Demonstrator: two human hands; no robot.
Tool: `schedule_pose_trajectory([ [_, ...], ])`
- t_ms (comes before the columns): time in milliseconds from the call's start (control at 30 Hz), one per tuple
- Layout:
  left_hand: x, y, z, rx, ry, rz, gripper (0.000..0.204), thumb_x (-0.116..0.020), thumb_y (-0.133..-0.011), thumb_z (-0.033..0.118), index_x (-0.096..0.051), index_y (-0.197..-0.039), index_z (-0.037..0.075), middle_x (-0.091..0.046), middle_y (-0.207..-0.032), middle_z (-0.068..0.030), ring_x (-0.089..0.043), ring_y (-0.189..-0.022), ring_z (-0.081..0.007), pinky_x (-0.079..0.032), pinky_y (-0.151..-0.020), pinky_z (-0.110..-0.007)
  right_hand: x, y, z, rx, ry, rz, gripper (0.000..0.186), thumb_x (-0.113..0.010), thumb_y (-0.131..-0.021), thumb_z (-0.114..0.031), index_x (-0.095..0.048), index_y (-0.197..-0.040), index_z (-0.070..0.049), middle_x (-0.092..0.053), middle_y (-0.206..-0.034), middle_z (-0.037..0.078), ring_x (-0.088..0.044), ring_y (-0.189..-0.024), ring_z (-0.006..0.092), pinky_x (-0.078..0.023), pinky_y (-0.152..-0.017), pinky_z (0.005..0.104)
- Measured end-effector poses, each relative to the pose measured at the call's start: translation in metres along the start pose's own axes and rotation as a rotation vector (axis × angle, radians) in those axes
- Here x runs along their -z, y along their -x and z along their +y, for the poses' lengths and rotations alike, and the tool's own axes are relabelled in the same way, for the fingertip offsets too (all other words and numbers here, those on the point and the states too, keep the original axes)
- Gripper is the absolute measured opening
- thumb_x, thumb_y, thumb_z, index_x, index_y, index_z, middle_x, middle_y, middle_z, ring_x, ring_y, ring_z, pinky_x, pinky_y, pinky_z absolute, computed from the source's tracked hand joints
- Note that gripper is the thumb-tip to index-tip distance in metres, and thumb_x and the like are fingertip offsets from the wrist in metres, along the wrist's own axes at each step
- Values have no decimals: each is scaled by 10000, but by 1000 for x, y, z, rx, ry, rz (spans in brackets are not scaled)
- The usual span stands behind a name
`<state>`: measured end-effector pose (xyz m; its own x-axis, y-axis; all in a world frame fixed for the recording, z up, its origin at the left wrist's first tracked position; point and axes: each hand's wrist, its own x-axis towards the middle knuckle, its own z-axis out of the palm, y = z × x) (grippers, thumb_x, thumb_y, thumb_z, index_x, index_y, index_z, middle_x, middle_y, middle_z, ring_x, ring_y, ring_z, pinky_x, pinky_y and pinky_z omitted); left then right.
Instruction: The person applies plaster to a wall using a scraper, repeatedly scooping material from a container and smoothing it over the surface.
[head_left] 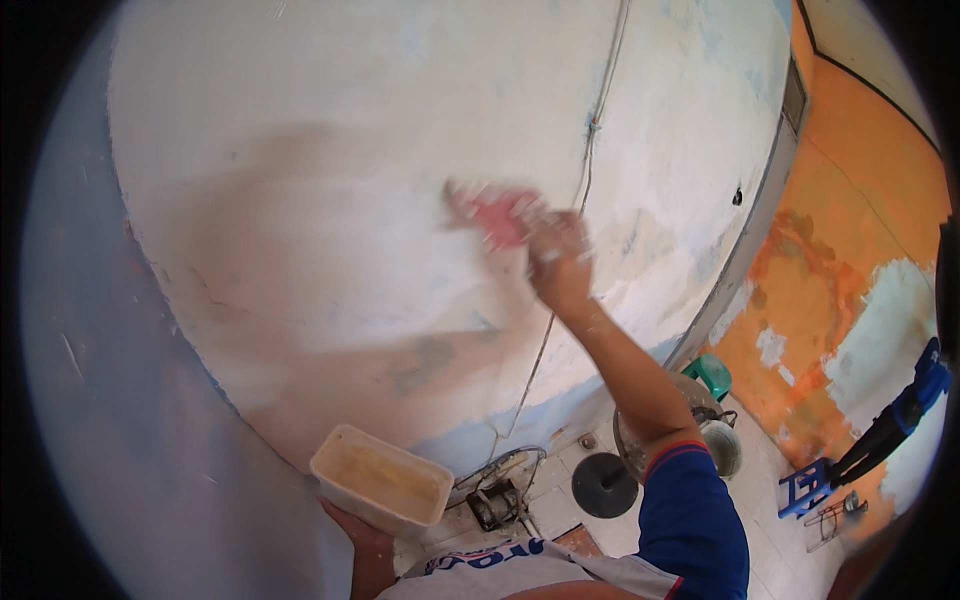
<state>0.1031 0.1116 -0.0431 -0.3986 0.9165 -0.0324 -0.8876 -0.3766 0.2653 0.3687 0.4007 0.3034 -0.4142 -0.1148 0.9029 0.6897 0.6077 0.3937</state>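
My right hand (560,250) is raised against the wall and closed around a red putty scraper (503,217) smeared with white. Motion blurs both the hand and the scraper, so the blade's edge is hard to make out. The wall (400,150) behind it is whitish, with grey-blue and brownish patches. Low on the left, my left hand (362,530) holds a pale rectangular plastic tub (385,482) from beneath, tilted, its inside coated with a cream-coloured residue. Most of the left hand's fingers are hidden under the tub.
A thin cable (597,125) runs down the wall. On the tiled floor are a dark round lid-like disc (605,486), a bucket (722,450), a green stool (709,376) and a blue stool (805,488). A blue-grey wall (90,330) stands left, an orange patched wall (830,190) right.
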Motion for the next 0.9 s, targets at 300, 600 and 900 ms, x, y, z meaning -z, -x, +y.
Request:
schedule_pose_trajectory([
  [300, 13, 5, 4, 40, 0, -1, 868, -340, -926, 795, -358, -1550, 191, -403, -1563, -65, -404, -1402, -322, -336, -1167, -509, 0, -199, 149, -277, 576, 159, 374, -609, -929, -166, -675, -1296, -199, -687, -1023, 148, -620, -914, 328, -544, -819, 450],
  [600, 53, -7, 7, 49, 19, 21, 876, -339, -919, 809, -364, -1544, 196, -395, -1564, -51, -397, -1398, -325, -322, -1174, -515, -36, 88, -74, -346, -117, -193, 573, -666, -762, -30, -659, -1321, -158, -681, -1255, 69, -591, -1096, 354, -408, -1026, 533],
  [900, 22, -8, 12, 64, 21, 30, 898, -347, -909, 820, -345, -1549, 191, -389, -1565, -63, -398, -1401, -318, -330, -1175, -506, 28, -172, 107, -280, 192, 403, 325, -623, -905, -78, -697, -1212, -155, -640, -913, 172, -588, -913, 356, -496, -755, 457],
])
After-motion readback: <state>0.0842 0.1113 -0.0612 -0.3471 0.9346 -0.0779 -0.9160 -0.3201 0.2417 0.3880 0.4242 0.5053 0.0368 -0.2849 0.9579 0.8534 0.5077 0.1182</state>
